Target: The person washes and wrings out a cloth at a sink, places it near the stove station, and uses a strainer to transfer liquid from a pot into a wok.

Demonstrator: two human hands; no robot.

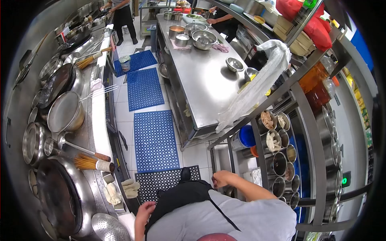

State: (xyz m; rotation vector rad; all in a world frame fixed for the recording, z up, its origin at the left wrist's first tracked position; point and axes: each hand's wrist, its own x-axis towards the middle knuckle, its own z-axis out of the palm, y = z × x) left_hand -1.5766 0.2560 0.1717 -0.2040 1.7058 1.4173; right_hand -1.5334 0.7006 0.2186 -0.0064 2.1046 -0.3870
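My left hand (pixel 145 211) hangs beside the black apron (pixel 177 203), near the front of the stove counter; its fingers are loosely curled and apart, with nothing in them. My right hand (pixel 221 179) is at the other side of the apron, by the shelf rack, its fingers curled in; whether it holds anything is hidden. Left of my left hand lie a folded cloth (pixel 112 193) and a perforated ladle (pixel 109 227). A bamboo brush (pixel 91 164) and a wooden-handled ladle (pixel 82 148) rest on the counter beyond.
Woks (pixel 54 197) and a deep strainer (pixel 66 111) line the left counter. A steel table (pixel 197 80) with bowls stands ahead, beside blue floor mats (pixel 156 138). Metal containers of food (pixel 273 140) fill the right rack. One person (pixel 123 20) stands far left, another (pixel 225 20) behind the table.
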